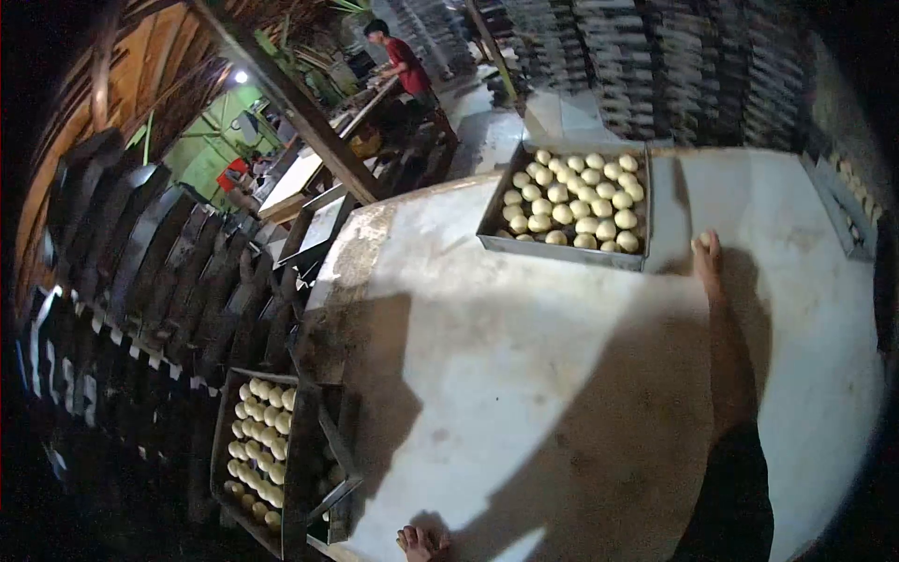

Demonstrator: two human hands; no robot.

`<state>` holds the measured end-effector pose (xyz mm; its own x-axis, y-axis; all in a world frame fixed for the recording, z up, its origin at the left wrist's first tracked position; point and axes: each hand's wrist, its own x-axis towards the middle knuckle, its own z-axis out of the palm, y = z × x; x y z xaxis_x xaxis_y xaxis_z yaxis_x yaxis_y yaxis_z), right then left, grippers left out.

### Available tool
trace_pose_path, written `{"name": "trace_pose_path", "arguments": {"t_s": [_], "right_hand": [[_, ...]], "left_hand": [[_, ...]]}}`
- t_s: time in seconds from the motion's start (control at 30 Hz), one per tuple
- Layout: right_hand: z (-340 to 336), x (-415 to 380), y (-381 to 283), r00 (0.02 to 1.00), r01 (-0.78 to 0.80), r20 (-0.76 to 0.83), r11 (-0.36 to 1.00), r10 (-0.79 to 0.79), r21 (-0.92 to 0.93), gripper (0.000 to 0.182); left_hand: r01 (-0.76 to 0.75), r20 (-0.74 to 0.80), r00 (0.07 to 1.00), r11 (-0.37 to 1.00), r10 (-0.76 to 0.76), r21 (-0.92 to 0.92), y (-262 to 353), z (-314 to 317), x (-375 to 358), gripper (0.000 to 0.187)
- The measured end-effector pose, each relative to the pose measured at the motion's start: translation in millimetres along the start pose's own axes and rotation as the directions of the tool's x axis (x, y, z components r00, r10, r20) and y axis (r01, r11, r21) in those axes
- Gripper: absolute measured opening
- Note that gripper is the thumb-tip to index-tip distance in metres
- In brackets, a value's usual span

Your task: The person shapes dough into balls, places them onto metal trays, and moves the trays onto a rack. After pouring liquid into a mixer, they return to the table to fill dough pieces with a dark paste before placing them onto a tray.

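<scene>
My right hand reaches far across the white floured table, just right of a metal tray filled with several pale dough balls. Its fingers close on one small dough ball at the tray's near right corner. My left hand rests on the table's near edge, fingers curled, holding nothing that I can see.
A second tray of dough balls sits on a rack at the lower left. Stacks of dark empty trays line the back. A person in a red shirt works at a far bench.
</scene>
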<state>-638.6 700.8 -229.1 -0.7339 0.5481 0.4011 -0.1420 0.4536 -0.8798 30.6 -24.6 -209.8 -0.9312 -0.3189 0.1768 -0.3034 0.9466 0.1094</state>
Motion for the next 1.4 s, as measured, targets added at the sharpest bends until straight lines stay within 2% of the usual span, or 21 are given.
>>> {"name": "trace_pose_path", "arguments": {"t_s": [0.03,0.1,0.17,0.2,0.23,0.33,0.37,0.47,0.5,0.6,0.7,0.77,0.87,0.9,1.0,1.1,1.2,1.23,1.3,1.37,1.4], "right_hand": [[-15.7,-10.7,22.9,0.999,-0.028,0.037,0.997,0.03,-0.069,0.058],[-60.8,-92.3,-17.5,0.994,-0.012,0.104,0.98,0.033,-0.201,0.058],[-109.7,-194.3,-70.3,0.981,0.059,0.193,0.958,-0.003,-0.281,0.058],[-128.7,-247.2,-95.7,0.969,0.096,0.245,0.945,-0.017,-0.312,0.058],[-148.5,-300.6,-119.4,0.954,0.137,0.299,0.93,-0.031,-0.342,0.058],[-188.1,-444.8,-178.5,0.887,0.282,0.456,0.87,-0.076,-0.404,0.058],[-200.0,-486.6,-195.4,0.861,0.324,0.501,0.849,-0.083,-0.417,0.058],[-221.9,-564.8,-233.2,0.805,0.428,0.585,0.78,-0.099,-0.456,0.058],[-226.1,-576.6,-240.6,0.795,0.453,0.596,0.761,-0.11,-0.465,0.058],[-217.4,-592.2,-255.6,0.778,0.5,0.616,0.718,-0.127,-0.484,0.058],[-180.1,-617.8,-284.6,0.737,0.522,0.667,0.717,-0.107,-0.462,0.058],[-170.2,-655.3,-302.2,0.661,0.553,0.745,0.731,-0.093,-0.4,0.058],[-195.8,-682.6,-304.9,0.535,0.635,0.835,0.714,-0.131,-0.295,0.058],[-209.5,-675.2,-290.8,0.534,0.654,0.833,0.695,-0.146,-0.298,0.058],[-232.3,-612.4,-240.2,0.601,0.704,0.774,0.59,-0.199,-0.395,0.058],[-183.5,-564.8,-223.6,0.711,0.657,0.673,0.534,-0.205,-0.532,0.058],[-131.7,-582.2,-254.4,0.754,0.563,0.652,0.591,-0.08,-0.578,0.059],[-128.6,-598.2,-265.9,0.731,0.564,0.678,0.631,-0.081,-0.532,0.058],[-147.3,-629.1,-283.4,0.64,0.617,0.756,0.679,-0.139,-0.398,0.056],[-189.3,-630.4,-276.9,0.585,0.676,0.791,0.649,-0.182,-0.35,0.055],[-207.6,-615.9,-261.4,0.596,0.686,0.779,0.626,-0.192,-0.371,0.054]], "left_hand": [[-0.049,-0.016,0.999,0.999,0.049,0.013,3.3,3.0,-1.8,0.074],[-0.152,-0.045,0.987,0.987,0.154,0.044,10.8,2.4,5.6,0.076],[0.048,0.257,0.966,0.998,-0.037,-0.036,51.5,-56.3,41.3,0.075],[0.15,0.413,0.903,0.987,-0.115,-0.054,69.4,-86.3,53.9,0.075],[-0.087,-0.035,0.996,0.996,0.086,-0.032,87.7,-98.6,54.1,0.036],[-0.056,0.023,0.998,0.983,0.061,-0.174,77.5,-94.4,53.5,0.041],[-0.083,-0.019,0.996,0.992,0.082,-0.098,75.0,-85.1,50.7,0.045],[-0.177,-0.091,0.982,0.972,0.165,-0.153,75.4,-96.9,53.4,0.042],[-0.225,-0.085,0.972,0.972,0.219,-0.069,52.9,-49.3,50.4,0.041],[-0.207,-0.036,0.978,0.955,0.204,-0.211,85.0,-129.8,55.6,0.042],[-0.17,0.02,0.984,0.963,0.178,-0.207,82.3,-122.9,55.8,0.044],[-0.123,0.111,0.983,0.977,0.144,-0.175,82.4,-120.7,53.2,0.045],[-0.163,0.086,0.979,0.96,0.186,-0.228,78.8,-127.9,51.3,0.047],[-0.194,-0.051,0.981,0.948,0.187,-0.253,77.8,-124.1,49.8,0.047],[-0.257,-0.136,0.964,0.924,0.227,-0.284,72.9,-122.2,50.3,0.05],[-0.248,-0.102,0.968,0.936,0.229,-0.249,71.6,-116.7,50.1,0.051],[-0.271,-0.126,0.961,0.924,0.245,-0.27,72.7,-120.0,51.7,0.051],[-0.253,-0.111,0.966,0.945,0.234,-0.209,71.9,-114.6,51.7,0.047],[-0.252,-0.095,0.967,0.929,0.235,-0.271,75.1,-124.7,48.8,0.044],[-0.3,-0.181,0.95,0.906,0.255,-0.298,72.7,-126.1,53.2,0.041],[-0.307,-0.185,0.947,0.907,0.262,-0.287,68.6,-119.6,52.1,0.042]]}}
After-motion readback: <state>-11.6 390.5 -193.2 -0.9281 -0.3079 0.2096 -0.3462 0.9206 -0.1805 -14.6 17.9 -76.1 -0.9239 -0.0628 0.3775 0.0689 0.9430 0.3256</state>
